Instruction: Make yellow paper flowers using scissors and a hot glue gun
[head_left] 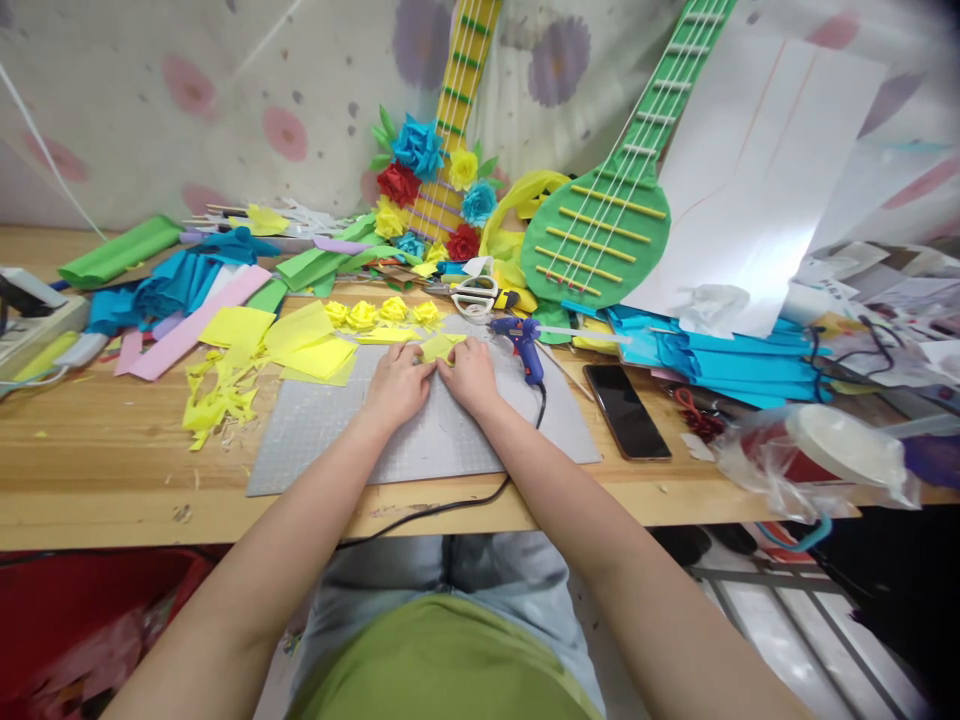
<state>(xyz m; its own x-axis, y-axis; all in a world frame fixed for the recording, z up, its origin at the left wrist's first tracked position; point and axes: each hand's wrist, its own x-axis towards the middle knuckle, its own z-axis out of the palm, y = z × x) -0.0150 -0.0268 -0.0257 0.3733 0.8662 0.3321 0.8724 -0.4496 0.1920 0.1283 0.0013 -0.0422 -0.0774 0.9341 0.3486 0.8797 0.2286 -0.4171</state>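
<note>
Between my two hands is a small piece of yellow crepe paper (441, 346), held low over the grey cutting mat (330, 430). My left hand (401, 380) pinches its left side, and my right hand (469, 372) pinches the right side. Several finished yellow paper flowers (375, 314) sit in a row just beyond my hands. A blue glue gun (523, 345) lies right of my right hand, its black cord running toward the table edge. Flat yellow paper sheets (311, 350) overlap the mat's left corner.
White-handled scissors (474, 298) lie behind the mat. A black phone (626, 412) rests to the right, near a bagged cup (825, 450). Green (600, 235) and yellow (442, 190) paper instruments lean at the back. Blue crepe paper (720, 350) and yellow scraps (217, 395) flank the mat.
</note>
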